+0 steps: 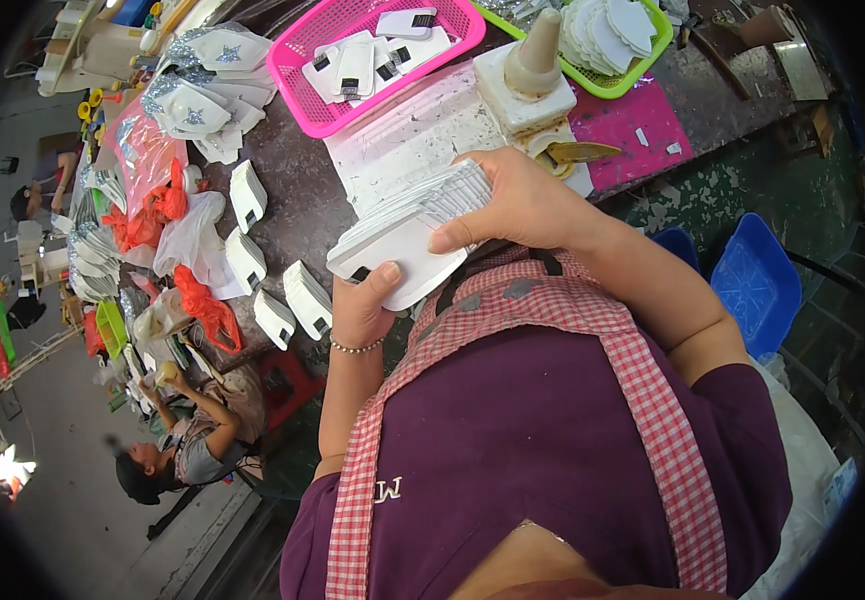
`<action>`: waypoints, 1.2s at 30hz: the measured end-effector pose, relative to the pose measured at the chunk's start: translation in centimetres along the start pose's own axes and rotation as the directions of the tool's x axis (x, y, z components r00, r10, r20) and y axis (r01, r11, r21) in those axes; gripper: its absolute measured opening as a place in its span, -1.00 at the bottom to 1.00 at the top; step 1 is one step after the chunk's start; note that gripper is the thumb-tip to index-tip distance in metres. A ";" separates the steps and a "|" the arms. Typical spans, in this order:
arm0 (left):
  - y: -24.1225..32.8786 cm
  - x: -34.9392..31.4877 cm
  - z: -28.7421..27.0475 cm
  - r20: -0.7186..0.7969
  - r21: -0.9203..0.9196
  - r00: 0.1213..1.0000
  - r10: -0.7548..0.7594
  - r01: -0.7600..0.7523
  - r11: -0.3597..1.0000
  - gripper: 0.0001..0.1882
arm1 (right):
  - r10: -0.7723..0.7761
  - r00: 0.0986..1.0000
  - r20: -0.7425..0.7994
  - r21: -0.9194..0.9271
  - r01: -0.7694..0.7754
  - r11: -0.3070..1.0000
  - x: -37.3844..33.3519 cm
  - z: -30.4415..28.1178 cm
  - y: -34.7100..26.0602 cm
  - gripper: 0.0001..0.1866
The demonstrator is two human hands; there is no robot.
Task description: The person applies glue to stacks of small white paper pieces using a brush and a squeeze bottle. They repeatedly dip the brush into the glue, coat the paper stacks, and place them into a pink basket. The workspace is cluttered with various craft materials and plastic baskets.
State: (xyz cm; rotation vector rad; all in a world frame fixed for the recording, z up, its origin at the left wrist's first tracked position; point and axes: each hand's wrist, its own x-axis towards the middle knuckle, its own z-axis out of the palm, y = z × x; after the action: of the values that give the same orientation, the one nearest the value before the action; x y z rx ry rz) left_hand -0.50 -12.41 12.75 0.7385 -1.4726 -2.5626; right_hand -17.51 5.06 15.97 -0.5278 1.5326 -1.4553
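Holds a thick stack of white cards [403, 255] up in front of the checked apron [553, 306], at the near edge of the dark table [298, 165], tilted, with many layered edges showing along the far side and a small black patch on the front card near the left corner. Grips that near left corner with the left hand [365, 302], partly closed, resting the thumb on the front card; cannot make out the fingers, hidden beneath. Clasps the right end with the right hand [518, 200], closed round it, pressing the thumb onto the same front card. Has four small piles of white pieces [247, 262] just to the left, lying on the table, and farther left a clear plastic bag [193, 240], a red bag [211, 310] and silver star pieces [203, 112]. Has on the far side a pink basket [328, 128] of white pieces with black patches, then to its right a beige cone [533, 62] on a white block [525, 98], and a green basket [608, 92] of pale scalloped pieces. Keeps a pink sheet [621, 155] right of the block, and a blue bin [756, 285] well apart on the right.
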 end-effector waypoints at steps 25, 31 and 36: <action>-0.3 0.9 -2.0 0.026 -0.043 0.999 0.025 -0.024 0.999 -0.30 | 0.039 0.998 0.055 0.133 -0.046 0.990 1.5 0.4 1.3 -0.42; 0.1 0.8 -1.7 -0.049 0.002 0.998 -0.028 0.028 1.000 -0.25 | -0.039 0.999 0.004 0.081 0.038 0.996 1.7 0.6 2.0 -0.45; 0.4 0.7 -1.8 -0.014 0.008 1.000 -0.024 0.024 1.000 -0.22 | -0.047 0.999 -0.017 0.196 0.050 0.979 1.7 0.5 2.4 -0.48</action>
State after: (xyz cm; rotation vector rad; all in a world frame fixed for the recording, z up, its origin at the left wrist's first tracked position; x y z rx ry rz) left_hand -0.42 -14.26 12.12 0.7784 -1.4796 -2.5654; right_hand -17.23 3.90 13.26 -0.4411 1.3747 -1.6294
